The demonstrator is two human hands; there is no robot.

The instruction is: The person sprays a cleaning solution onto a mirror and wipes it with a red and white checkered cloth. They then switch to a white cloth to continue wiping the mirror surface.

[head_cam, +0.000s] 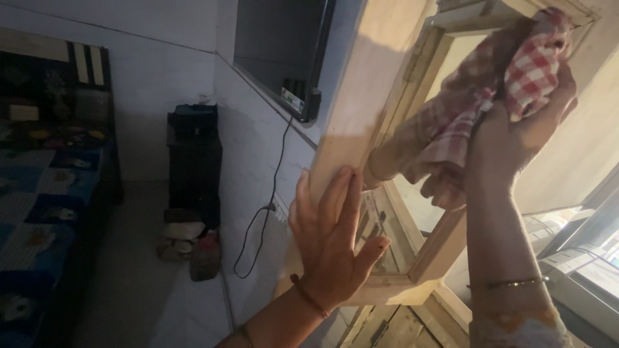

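My right hand [516,129] is raised high and grips a red and white checked cloth [477,96], pressing it against the upper part of a pale wooden window frame [412,84]. Folds of the cloth hang down to the left of my wrist. My left hand [332,238] lies flat with fingers spread against the edge of the opened wooden window shutter [348,129], holding nothing. A thread band sits on my left wrist and a thin bangle on my right forearm.
A dark flat screen [284,45] hangs on the white wall, with a black cable [264,212] trailing down. A dark cabinet [193,161] stands by the wall with bundles at its foot. A bed with a patterned blue cover [39,212] is at the left.
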